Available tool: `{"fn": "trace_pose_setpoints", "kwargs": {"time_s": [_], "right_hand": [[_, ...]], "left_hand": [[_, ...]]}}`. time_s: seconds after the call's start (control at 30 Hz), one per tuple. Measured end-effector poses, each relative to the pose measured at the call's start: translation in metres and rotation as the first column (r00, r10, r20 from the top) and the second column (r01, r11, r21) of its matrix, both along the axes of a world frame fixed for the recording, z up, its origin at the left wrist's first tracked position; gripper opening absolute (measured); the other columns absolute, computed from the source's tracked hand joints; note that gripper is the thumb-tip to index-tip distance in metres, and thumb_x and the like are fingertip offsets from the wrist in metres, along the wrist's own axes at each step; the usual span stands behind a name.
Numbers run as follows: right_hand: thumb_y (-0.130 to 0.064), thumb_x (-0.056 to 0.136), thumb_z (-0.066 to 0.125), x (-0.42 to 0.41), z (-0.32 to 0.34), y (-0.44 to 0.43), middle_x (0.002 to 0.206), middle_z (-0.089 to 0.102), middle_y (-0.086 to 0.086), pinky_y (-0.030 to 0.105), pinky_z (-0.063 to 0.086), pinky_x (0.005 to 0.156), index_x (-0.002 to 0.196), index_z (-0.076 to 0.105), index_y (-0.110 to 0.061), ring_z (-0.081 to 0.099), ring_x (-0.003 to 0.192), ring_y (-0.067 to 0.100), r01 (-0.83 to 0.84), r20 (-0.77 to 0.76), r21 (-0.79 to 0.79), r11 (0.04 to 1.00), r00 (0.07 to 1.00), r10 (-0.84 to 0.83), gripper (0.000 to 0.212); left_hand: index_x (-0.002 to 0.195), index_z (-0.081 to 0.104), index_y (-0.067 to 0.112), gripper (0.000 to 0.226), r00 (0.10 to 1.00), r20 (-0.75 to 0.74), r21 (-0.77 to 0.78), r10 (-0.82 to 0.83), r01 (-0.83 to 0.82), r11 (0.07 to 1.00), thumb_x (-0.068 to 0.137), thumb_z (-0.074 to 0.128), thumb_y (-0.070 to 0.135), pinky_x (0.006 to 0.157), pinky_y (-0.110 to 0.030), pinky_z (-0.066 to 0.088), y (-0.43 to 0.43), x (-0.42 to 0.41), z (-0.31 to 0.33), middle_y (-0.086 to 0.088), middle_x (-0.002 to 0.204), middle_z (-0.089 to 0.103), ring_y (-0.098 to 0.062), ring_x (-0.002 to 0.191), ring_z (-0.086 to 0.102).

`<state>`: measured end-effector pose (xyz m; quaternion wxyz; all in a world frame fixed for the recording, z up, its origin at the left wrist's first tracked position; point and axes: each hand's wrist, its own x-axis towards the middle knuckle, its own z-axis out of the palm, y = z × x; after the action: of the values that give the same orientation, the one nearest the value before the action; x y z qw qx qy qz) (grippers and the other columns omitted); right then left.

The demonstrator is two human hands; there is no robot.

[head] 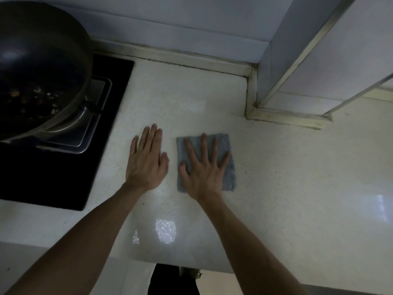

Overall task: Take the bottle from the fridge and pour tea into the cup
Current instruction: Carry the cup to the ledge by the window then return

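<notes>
Pressing flat, right hand (pixel 203 167) fingers (pixel 204 143) spread on grey cloth (pixel 226 145).

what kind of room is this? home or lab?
Most likely a home kitchen. A dark wok holding food bits sits on a black glass hob, set into a pale speckled countertop. The right hand lies flat on a grey cloth; the left hand rests on bare counter.
</notes>
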<state>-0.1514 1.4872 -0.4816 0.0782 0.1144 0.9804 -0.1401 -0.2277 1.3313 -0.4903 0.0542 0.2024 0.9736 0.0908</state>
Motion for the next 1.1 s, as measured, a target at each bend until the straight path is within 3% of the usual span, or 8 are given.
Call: {"fn": "trace_pose_setpoints", "kwargs": {"time_s": [0.13,0.27,0.37,0.5,0.77,0.97,1.1], "right_hand": [[-0.062,0.094,0.023,0.059,0.002,0.019,0.162,-0.02,0.002,0.066,-0.011,0.113,0.153,-0.006,-0.04,-0.022,0.147,0.028,0.0,0.029,-0.014,1.0,1.0,0.0,0.07],[-0.069,0.087,0.01,0.096,0.003,0.081,0.16,-0.026,-0.001,0.064,-0.013,0.113,0.15,-0.018,-0.043,-0.024,0.147,0.026,0.185,0.082,0.03,0.982,0.979,-0.187,0.073],[-0.071,0.081,0.003,0.085,0.003,0.121,0.161,-0.024,-0.001,0.066,-0.01,0.113,0.145,-0.024,-0.048,-0.027,0.146,0.026,0.344,0.117,0.079,0.936,0.929,-0.351,0.073],[-0.071,0.075,0.0,0.034,0.005,0.12,0.161,-0.023,0.0,0.07,-0.01,0.11,0.15,-0.015,-0.045,-0.024,0.146,0.031,0.408,0.104,0.073,0.91,0.905,-0.413,0.081],[-0.067,0.086,0.015,-0.033,0.006,0.027,0.157,-0.034,0.003,0.073,-0.011,0.107,0.149,-0.019,-0.041,-0.032,0.142,0.035,0.184,0.091,-0.016,0.983,0.979,-0.182,0.076],[-0.067,0.091,0.017,0.004,0.003,-0.02,0.159,-0.029,0.002,0.069,-0.015,0.108,0.151,-0.016,-0.04,-0.03,0.144,0.031,-0.024,0.079,-0.026,0.999,0.997,0.026,0.073],[-0.067,0.091,0.022,0.044,0.001,0.0,0.161,-0.024,0.001,0.067,-0.01,0.112,0.152,-0.01,-0.041,-0.023,0.147,0.027,-0.016,0.058,-0.043,0.999,0.998,0.018,0.074]], "left_hand": [[0.154,0.012,0.01,0.069,1.0,-0.002,-0.019,-0.009,0.009,1.0,0.093,0.019,0.041,0.122,-0.045,0.008,-0.001,-0.001,0.0,-0.009,0.162,0.008,-0.021,0.15,0.003],[0.153,0.014,0.008,0.069,1.0,-0.002,0.005,-0.009,0.009,1.0,0.092,0.021,0.038,0.121,-0.046,0.008,0.001,0.0,0.002,-0.01,0.162,0.01,-0.024,0.15,0.006],[0.153,0.015,0.007,0.069,1.0,-0.005,-0.007,-0.004,0.004,1.0,0.092,0.022,0.038,0.121,-0.047,0.01,0.003,0.001,0.004,-0.011,0.162,0.01,-0.024,0.15,0.006],[0.153,0.016,0.007,0.067,1.0,-0.001,0.005,-0.003,0.003,1.0,0.093,0.025,0.036,0.121,-0.048,0.011,0.003,0.0,0.004,-0.012,0.161,0.011,-0.024,0.15,0.007],[0.153,0.014,0.008,0.066,1.0,-0.008,-0.008,-0.022,0.022,1.0,0.095,0.025,0.038,0.121,-0.047,0.01,0.0,0.001,0.003,-0.011,0.162,0.01,-0.024,0.15,0.004],[0.154,0.011,0.009,0.068,0.999,0.0,-0.037,-0.05,0.05,0.998,0.095,0.017,0.041,0.121,-0.046,0.007,-0.004,-0.003,-0.003,-0.01,0.162,0.005,-0.023,0.15,0.001],[0.154,0.009,0.009,0.068,0.999,0.003,-0.025,-0.053,0.053,0.998,0.095,0.018,0.042,0.121,-0.046,0.006,-0.004,-0.003,-0.003,-0.01,0.162,0.004,-0.022,0.15,0.0]]}}
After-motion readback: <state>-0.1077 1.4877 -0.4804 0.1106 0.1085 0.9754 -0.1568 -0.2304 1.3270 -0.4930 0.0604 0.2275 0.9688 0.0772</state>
